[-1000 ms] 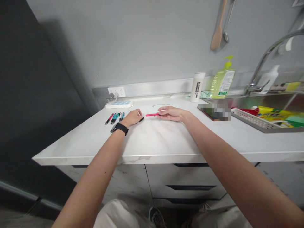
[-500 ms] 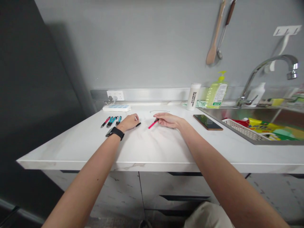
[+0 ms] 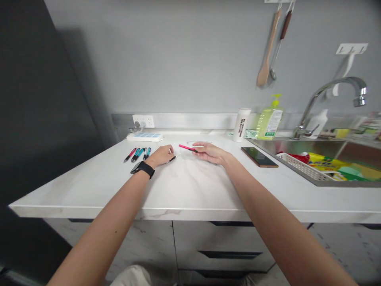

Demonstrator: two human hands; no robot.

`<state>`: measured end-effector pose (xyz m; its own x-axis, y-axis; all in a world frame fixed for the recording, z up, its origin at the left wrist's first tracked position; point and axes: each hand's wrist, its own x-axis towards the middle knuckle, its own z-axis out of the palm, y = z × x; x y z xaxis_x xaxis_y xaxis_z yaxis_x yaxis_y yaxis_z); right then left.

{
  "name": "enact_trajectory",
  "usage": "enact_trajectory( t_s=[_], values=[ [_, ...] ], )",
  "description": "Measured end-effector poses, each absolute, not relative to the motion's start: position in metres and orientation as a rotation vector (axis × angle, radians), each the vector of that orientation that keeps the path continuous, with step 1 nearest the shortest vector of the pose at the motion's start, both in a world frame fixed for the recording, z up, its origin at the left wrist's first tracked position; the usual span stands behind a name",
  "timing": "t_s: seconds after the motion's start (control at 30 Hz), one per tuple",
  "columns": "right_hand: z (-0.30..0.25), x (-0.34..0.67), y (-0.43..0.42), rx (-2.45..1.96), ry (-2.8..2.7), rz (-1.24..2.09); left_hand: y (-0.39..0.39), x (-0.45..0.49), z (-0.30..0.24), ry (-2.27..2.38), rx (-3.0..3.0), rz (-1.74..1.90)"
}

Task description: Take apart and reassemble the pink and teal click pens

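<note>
- One white, grey-veined table (image 3: 193, 190) lies under both hands.
- Right hand (image 3: 206, 152): thumb and fingers pinching a pen.
- Left hand (image 3: 161, 156): loosely curled; whether it grips the black-ended pen (image 3: 170, 159) beside it, I cannot tell.
- Row of slim pink-and-black and teal-and-black pens (image 3: 139, 155), left of that hand.
- Slim pink-and-black pen (image 3: 186, 147): between the hands, pink end leftward.

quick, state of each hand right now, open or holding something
Left hand: curled; a slim black-ended item shows beneath, but whether it is gripped cannot be told.
Right hand: closed on a pink and black pen.
</note>
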<state>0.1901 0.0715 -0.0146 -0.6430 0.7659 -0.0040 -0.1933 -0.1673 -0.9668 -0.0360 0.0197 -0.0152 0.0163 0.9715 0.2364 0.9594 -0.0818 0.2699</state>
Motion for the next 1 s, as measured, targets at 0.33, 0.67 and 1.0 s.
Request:
enact_trajectory(
  t_s=[0.33, 0.67, 1.0],
  values=[
    [-0.0175, 0.1896, 0.0703, -0.697, -1.493, 1.847, 0.0203, -0.0369, -0.015, 2.082, 2.205, 0.586],
    [-0.0197, 0.1914, 0.0715, -0.574, -1.65, 1.88, 0.0171, -0.0356, -0.0143, 2.098, 2.19, 0.584],
    [-0.0179, 0.1845, 0.0743, -0.799, -1.48, 1.798, 0.0141, -0.0348, -0.0147, 2.041, 2.14, 0.611]
  ],
)
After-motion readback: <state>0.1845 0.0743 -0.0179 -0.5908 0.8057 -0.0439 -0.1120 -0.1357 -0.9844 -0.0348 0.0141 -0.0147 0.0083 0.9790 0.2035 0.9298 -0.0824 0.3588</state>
